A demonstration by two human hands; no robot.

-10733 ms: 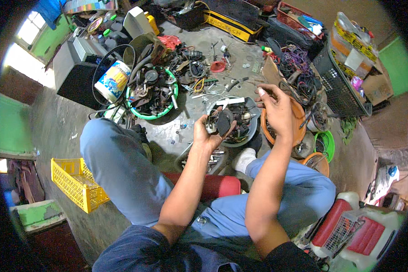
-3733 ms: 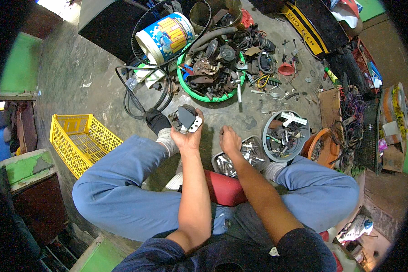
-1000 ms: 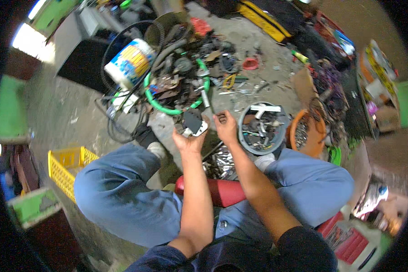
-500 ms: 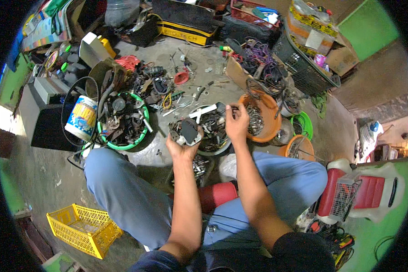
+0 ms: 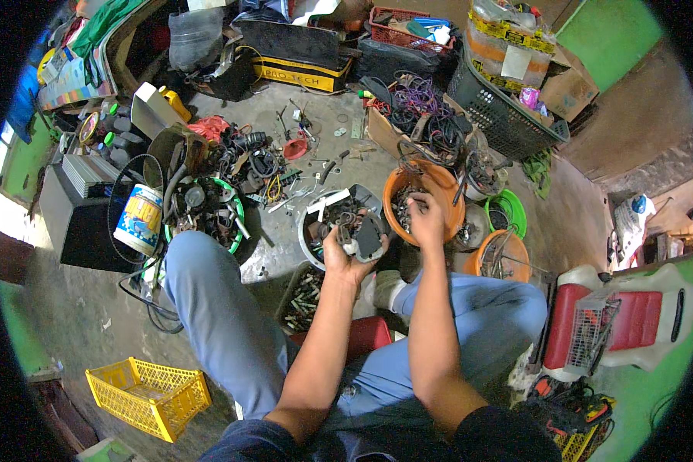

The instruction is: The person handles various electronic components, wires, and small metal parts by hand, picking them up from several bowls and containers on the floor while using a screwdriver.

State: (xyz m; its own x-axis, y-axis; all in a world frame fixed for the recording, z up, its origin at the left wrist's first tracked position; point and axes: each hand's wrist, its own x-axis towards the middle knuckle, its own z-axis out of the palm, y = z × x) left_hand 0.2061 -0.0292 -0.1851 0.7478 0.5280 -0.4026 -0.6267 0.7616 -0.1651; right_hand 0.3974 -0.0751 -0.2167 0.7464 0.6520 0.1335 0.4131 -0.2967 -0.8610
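Observation:
My left hand point(image 5: 345, 260) is closed around a dark, roughly rounded mechanical part with a flat black face point(image 5: 372, 237) and a pale rim. It holds this part over the near right side of a grey bucket point(image 5: 306, 240) filled with dark scrap parts and a white T-shaped piece point(image 5: 328, 202). My right hand point(image 5: 428, 219) is over an orange tub point(image 5: 448, 185) of small metal pieces, its fingers bent and pinched together. Whatever those fingertips may hold is too small to make out.
Between my legs stands a dark container of small metal parts point(image 5: 304, 299). A green-rimmed basin point(image 5: 239, 206) of scrap lies left, a small green bucket point(image 5: 516, 208) and another orange bucket point(image 5: 508, 252) right. Tangled cables point(image 5: 431, 108) lie farther back; a yellow crate point(image 5: 150, 396) sits near left.
My right hand has gone from beside the grey bucket to over the orange tub. My left hand, still gripping the dark part, has shifted right. The view has moved slightly.

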